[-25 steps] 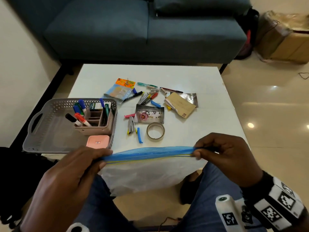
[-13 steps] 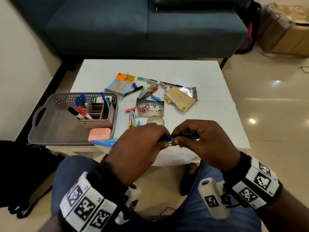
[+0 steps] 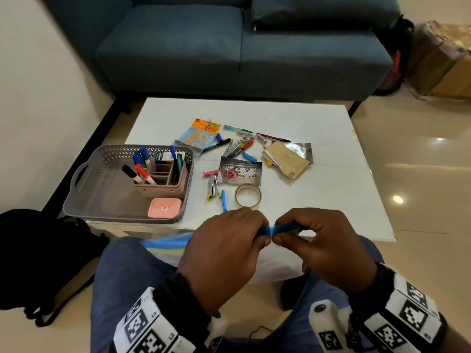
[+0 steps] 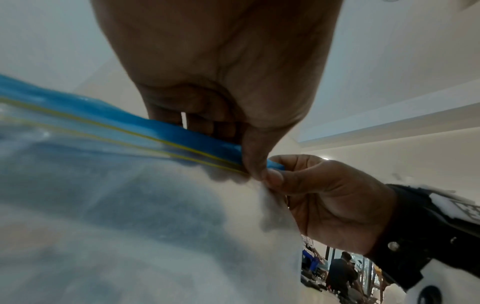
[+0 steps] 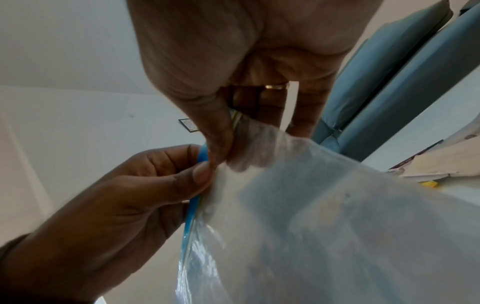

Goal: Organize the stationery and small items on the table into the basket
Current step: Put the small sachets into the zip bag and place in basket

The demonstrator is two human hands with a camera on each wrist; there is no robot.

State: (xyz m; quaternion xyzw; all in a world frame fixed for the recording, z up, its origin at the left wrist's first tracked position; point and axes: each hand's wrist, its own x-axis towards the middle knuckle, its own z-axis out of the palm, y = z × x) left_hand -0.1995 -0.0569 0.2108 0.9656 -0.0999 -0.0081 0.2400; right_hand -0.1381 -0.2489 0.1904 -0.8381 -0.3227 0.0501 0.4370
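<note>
A clear zip bag (image 3: 277, 266) with a blue and yellow seal strip (image 4: 166, 131) hangs over my lap at the table's near edge. My left hand (image 3: 229, 240) and right hand (image 3: 318, 240) pinch the strip side by side, thumbs almost touching. In the right wrist view the bag (image 5: 324, 226) hangs below both thumbs. The grey basket (image 3: 84, 200) sits at the table's left, holding a pen organiser (image 3: 163, 179) with markers and a pink box (image 3: 164, 208). Loose pens, clips, a tape roll (image 3: 248, 195) and a floral pouch (image 3: 240, 171) lie mid-table.
A brown envelope (image 3: 288, 159) and an orange packet (image 3: 198, 136) lie on the white table (image 3: 331, 189). A blue sofa (image 3: 229, 47) stands behind it. A black bag (image 3: 38, 250) rests on the floor at left, cardboard boxes (image 3: 443, 62) at far right.
My left hand slid right along the bag's seal strip from its left end until it met the right hand. The bag's left end now droops over my lap.
</note>
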